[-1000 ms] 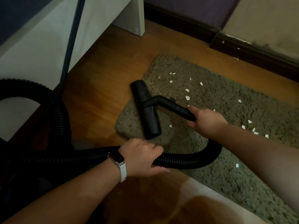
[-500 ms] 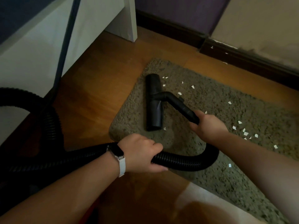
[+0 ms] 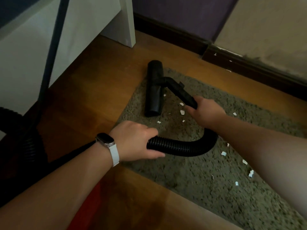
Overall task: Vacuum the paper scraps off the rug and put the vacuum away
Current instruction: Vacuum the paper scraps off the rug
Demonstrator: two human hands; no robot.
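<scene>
A black vacuum floor nozzle (image 3: pixel 153 90) lies across the far left corner of a shaggy grey-green rug (image 3: pixel 191 173), its far end over the wood floor. My right hand (image 3: pixel 206 112) grips the black wand (image 3: pixel 181 92) just behind the nozzle. My left hand (image 3: pixel 135 141), with a white-strapped watch on its wrist, holds the ribbed black hose (image 3: pixel 182 146), which curves between both hands. White paper scraps (image 3: pixel 182 112) lie near the nozzle, and more paper scraps (image 3: pixel 223 153) are scattered at the right.
A white furniture panel (image 3: pixel 93 25) stands at the left, with a dark cord (image 3: pixel 53 42) hanging down in front of it. More hose (image 3: pixel 31 145) coils at the lower left. A dark baseboard (image 3: pixel 249 68) with a few scraps runs along the far wall. Wood floor (image 3: pixel 93 90) surrounds the rug.
The nozzle has slid away from me, toward the rug's far left corner and partly onto the wood floor. Scraps that lay beyond it now lie behind it. Both hands keep their grips.
</scene>
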